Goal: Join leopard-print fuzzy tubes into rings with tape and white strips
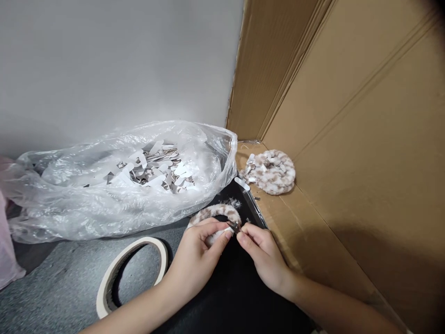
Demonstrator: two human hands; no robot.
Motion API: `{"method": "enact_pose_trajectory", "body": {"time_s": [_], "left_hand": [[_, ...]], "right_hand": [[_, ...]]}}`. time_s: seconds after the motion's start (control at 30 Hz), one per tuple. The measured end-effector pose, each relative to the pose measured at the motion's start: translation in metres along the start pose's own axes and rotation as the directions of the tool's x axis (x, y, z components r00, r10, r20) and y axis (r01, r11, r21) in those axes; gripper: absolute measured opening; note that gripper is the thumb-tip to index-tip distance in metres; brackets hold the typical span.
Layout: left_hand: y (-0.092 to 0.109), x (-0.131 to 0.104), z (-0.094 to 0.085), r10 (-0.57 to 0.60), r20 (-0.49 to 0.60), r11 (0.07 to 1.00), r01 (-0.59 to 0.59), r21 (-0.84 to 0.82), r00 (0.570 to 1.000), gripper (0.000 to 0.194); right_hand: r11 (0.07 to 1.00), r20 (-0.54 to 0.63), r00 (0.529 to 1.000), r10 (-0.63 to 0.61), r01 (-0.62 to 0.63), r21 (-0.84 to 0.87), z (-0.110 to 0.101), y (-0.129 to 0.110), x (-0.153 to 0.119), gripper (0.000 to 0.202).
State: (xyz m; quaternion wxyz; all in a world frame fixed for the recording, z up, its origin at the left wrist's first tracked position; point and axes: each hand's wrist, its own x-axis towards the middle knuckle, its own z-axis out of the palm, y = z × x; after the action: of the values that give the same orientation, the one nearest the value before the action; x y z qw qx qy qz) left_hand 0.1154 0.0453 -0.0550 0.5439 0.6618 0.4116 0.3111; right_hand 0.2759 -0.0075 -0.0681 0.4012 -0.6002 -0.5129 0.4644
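A fluffy white-and-brown ring (212, 212) stands over the black surface, its lower side hidden by my left hand (205, 246). My left thumb and fingers pinch it, along with a small white piece. Opposite, my right hand (260, 250) is closed, its thumb and fingertips pressed together at the end of a small dark, shiny piece (235, 227). This piece bridges the gap between both hands' fingertips. What exactly it is I cannot make out.
A clear plastic bag (167, 208) full of white cards with thin bands lies open at left. A roll of masking tape (104, 292) rests nearer me. More fluffy rings (278, 183) with white tags sit at right on cardboard (252, 148), beside a cardboard wall (365, 139).
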Motion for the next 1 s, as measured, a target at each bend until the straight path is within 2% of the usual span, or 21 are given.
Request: {"method": "enact_pose_trajectory", "body": {"time_s": [0.13, 0.43, 0.63, 0.9, 1.0], "left_hand": [[0.001, 0.001, -0.001, 0.002, 0.010, 0.999, -0.002, 0.041, 1.000, 0.020], [0.003, 0.002, -0.001, -0.024, 0.041, 0.996, 0.020, 0.084, 0.999, 0.022], [0.001, 0.002, -0.002, -0.009, 0.000, 0.996, 0.009, 0.085, 1.000, 0.022], [0.006, 0.005, -0.007, -0.007, -0.042, 0.993, 0.012, 0.114, 0.999, 0.019], [0.006, 0.006, -0.010, -0.010, -0.046, 0.990, 0.016, 0.139, 0.999, 0.019]], "right_hand": [[1.000, 0.009, 1.000, 0.002, -0.003, 0.031, 0.001, 0.000, 0.001, 0.042], [0.998, 0.036, 0.998, -0.042, 0.044, -0.046, -0.003, 0.001, 0.003, 0.042], [1.000, 0.027, 1.000, 0.005, -0.004, -0.010, -0.003, 0.001, 0.003, 0.043], [1.000, 0.010, 1.000, -0.001, 0.001, -0.008, -0.003, 0.000, 0.002, 0.044], [0.999, 0.018, 1.000, 0.008, -0.009, 0.048, -0.004, 0.001, 0.002, 0.045]]}}
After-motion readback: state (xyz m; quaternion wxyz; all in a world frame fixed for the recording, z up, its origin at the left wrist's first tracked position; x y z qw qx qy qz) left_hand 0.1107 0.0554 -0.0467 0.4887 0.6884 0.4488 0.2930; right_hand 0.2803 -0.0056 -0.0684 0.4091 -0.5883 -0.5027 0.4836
